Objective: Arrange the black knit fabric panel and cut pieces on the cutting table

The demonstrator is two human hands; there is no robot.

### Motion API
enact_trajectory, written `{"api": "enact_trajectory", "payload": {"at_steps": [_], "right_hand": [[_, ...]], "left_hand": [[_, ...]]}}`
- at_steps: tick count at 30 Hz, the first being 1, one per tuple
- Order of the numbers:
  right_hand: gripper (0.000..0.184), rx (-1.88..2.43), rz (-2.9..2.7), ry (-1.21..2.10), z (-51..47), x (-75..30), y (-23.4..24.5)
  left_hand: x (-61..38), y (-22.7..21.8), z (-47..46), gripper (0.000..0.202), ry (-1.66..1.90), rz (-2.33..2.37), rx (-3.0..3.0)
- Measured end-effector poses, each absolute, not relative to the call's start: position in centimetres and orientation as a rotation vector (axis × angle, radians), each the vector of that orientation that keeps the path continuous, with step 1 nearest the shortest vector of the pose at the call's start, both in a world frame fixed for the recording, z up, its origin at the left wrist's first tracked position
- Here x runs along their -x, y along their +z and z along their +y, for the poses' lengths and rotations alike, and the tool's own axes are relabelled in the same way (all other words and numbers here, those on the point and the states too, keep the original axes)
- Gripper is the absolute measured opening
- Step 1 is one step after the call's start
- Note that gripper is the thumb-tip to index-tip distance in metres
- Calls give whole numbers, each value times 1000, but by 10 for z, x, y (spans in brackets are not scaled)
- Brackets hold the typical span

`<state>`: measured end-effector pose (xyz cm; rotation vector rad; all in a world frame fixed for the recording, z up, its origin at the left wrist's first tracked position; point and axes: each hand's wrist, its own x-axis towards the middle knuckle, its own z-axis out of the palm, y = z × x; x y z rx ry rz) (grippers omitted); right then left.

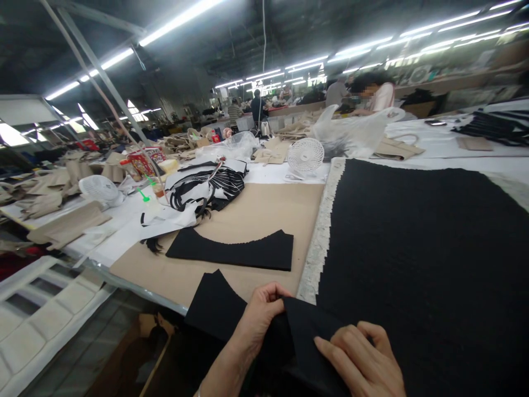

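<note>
My left hand is closed in a pinch on the edge of a cut black fabric piece at the near table edge. My right hand lies flat with fingers stretched out on the black fabric beside it. Both rest at the near corner of a thick stack of black fabric layers with a pale ragged edge. Another curved black cut piece lies on brown paper further out.
A bundle of black-and-white striped fabric, two small white fans, a drink cup and plastic bags lie on the long table. People work at tables far behind. A cardboard box sits on the floor below left.
</note>
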<state>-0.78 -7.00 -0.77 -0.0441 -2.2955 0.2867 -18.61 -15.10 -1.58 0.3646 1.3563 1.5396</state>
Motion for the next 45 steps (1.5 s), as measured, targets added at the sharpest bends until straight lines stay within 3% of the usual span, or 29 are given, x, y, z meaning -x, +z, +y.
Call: {"api": "enact_trajectory", "payload": {"at_steps": [7, 9, 12, 14, 17, 28, 45], "right_hand": [[15, 219, -2276, 559, -59, 9, 2], [12, 426, -2243, 855, -51, 10, 9], [29, 756, -2099, 1395, -39, 15, 22], [39, 820, -1978, 1662, -33, 19, 31], [38, 797, -1827, 1899, -27, 22, 36], [34, 945, -1620, 2139, -24, 17, 32], [33, 1003, -1545, 2186, -20, 14, 33]], "left_hand": [[192, -12, -154, 20, 1457, 1436, -512], [197, -6, -155, 23, 1416, 1408, -578], [201, 4, -157, 30, 1331, 1347, -637], [202, 10, -158, 34, 1274, 1321, -632], [200, 15, -158, 36, 1235, 1290, -609], [204, 9, -161, 33, 1164, 1278, -678], [205, 8, -160, 32, 1173, 1279, -665]]}}
